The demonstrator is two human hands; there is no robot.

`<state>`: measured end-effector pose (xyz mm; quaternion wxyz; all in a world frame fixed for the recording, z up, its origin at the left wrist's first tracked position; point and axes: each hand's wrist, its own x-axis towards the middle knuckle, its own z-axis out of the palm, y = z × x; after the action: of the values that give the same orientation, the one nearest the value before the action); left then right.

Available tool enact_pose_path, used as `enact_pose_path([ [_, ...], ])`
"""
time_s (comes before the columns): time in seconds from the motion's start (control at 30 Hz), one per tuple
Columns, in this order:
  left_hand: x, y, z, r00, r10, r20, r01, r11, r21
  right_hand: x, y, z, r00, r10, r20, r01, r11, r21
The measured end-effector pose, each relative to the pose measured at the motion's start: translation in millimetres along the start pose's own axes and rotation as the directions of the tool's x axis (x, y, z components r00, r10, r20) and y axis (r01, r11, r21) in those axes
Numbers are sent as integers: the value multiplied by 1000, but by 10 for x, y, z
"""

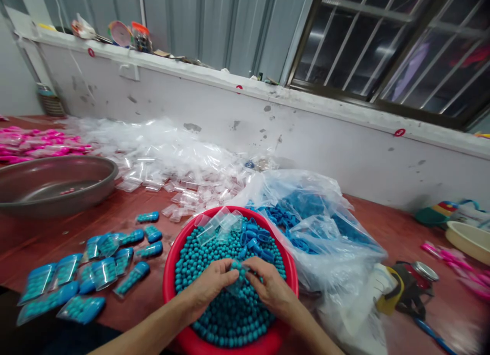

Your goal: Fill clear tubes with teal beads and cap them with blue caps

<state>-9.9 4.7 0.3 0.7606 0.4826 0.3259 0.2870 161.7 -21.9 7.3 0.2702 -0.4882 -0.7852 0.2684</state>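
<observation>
The red-brown table (133, 212) runs along a white wall and carries all items. A heap of empty clear plastic pouches (161, 156) lies along the table's far edge. A large clear bag of blue clips (306, 217) lies right of centre. A grey metal basin (53, 184) stands at the far left. A red basin (170, 273) stands at the near edge, at centre, filled with teal beads (229, 314); a few empty pouches and loose blue clips lie on the beads at its far side. Filled bead packets (88, 273) with blue clip closures are spread over the near left area of the table. Pink packets (34, 143) lie in the far left corner.

Over the red basin, the left hand (209, 286) and right hand (270, 286) meet, fingertips pinching one small pouch (239, 273) partly filled with beads. The pouch is held between both hands just above the bead surface, near the basin's centre.
</observation>
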Motion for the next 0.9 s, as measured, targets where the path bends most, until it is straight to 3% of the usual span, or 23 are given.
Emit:
enact_pose_path([
  [0.13, -45, -72, -65, 993, -101, -64, 104, 993, 47, -36, 50, -55, 964, 146, 223, -84, 960, -266],
  [0.17, -40, -95, -86, 988, -126, -94, 130, 991, 43, -6, 68, -105, 956, 202, 210, -115, 924, -364],
  [0.23, -17, -134, -117, 977, -152, -148, 159, 987, 36, 106, 89, -211, 960, 272, 69, -197, 828, -525],
  [0.33, 15, -156, -128, 971, -162, -175, 172, 984, 43, 339, 83, -273, 966, 240, -96, -242, 707, -665],
  [0.53, -9, -151, -117, 977, -91, -191, 104, 993, 57, 523, 135, 8, 956, 276, -96, -254, 619, -743],
  [0.63, -16, -156, -121, 977, -94, -193, 108, 992, 65, 418, 188, 96, 966, 258, -15, -186, 649, -738],
  [0.73, -19, -148, -120, 977, -87, -196, 99, 994, 48, 272, 226, 76, 972, 203, 115, -79, 750, -657],
  [0.8, -25, -136, -117, 979, -73, -190, 82, 996, 39, 205, 237, 24, 981, 167, 94, -96, 851, -516],
  [0.9, -32, -128, -111, 982, -63, -176, 73, 996, 53, 196, 211, -39, 979, 203, -22, -204, 969, -138],
])
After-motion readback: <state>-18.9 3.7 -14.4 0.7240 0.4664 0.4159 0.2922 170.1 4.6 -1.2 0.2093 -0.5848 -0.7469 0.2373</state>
